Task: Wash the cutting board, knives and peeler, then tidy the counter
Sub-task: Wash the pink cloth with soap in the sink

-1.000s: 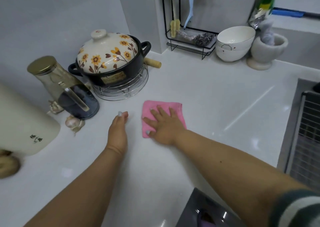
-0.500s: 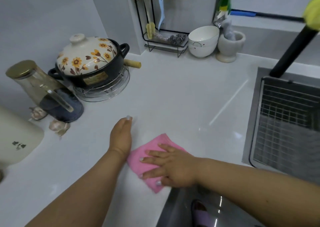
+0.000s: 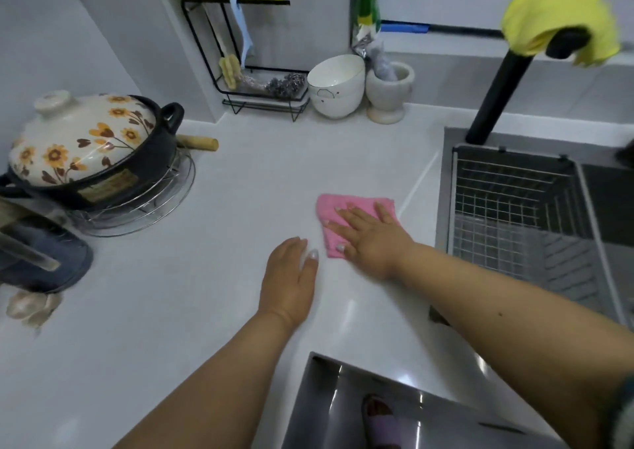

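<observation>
A folded pink cloth (image 3: 334,212) lies flat on the white counter (image 3: 260,174), a little left of the sink. My right hand (image 3: 372,237) presses on the cloth with its fingers spread straight. My left hand (image 3: 290,278) rests on the bare counter just left of the cloth, on its edge with straight fingers, holding nothing. No cutting board, knife or peeler is in view.
A flowered clay pot (image 3: 92,150) on a wire trivet stands at the left, with a glass jug (image 3: 37,253) and garlic (image 3: 31,306) nearer. At the back are a black rack (image 3: 254,53), white bowls (image 3: 336,86) and a mortar (image 3: 389,93). The sink's wire basket (image 3: 514,208) and black tap (image 3: 497,95) are on the right.
My right hand has slid the pink cloth across the counter, from beside the pot, toward me, then right and away toward the sink. My left hand stayed resting on the counter.
</observation>
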`<state>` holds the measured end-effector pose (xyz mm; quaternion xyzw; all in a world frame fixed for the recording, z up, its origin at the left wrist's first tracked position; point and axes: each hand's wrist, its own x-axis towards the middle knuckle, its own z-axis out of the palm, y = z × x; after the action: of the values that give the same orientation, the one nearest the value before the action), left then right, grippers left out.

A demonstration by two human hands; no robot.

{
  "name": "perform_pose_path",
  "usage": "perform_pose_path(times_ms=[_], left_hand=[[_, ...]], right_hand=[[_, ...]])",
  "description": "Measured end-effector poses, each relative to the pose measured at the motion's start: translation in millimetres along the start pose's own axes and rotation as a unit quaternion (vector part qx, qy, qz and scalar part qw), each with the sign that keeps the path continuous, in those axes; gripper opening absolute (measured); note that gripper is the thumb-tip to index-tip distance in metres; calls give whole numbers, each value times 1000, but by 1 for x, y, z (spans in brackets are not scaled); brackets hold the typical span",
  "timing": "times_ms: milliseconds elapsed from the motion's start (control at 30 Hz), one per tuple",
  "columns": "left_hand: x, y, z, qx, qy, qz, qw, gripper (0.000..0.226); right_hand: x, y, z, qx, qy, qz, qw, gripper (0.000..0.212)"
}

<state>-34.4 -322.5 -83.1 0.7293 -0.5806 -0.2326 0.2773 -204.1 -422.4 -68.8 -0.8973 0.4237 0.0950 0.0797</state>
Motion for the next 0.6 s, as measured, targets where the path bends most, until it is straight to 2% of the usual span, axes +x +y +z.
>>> perform_pose_path(times_ms=[133,200,267,333,500,600], left_hand=[[-2,-4,15,81,8,24,996,60],[-2,-5,16,84,14,29,996,68],[-3,-4,16,85,13,30,996,79],[-3,-2,16,81,12,31,996,84],[-1,-2,15,88,13,26,996,76],[-2,-2,14,86,16,26,996,79]], right_hand=[[11,60,-14,-31,-17,97,995,55],[13,82,-20,-33,-29,130,991,55],[13,94,-23,13,-35,151,988,54],[12,93,-23,75,-25,170,982,54],[3,54,-11,127,19,238,963,58],[-13,22,-2,147,34,230,962,59]])
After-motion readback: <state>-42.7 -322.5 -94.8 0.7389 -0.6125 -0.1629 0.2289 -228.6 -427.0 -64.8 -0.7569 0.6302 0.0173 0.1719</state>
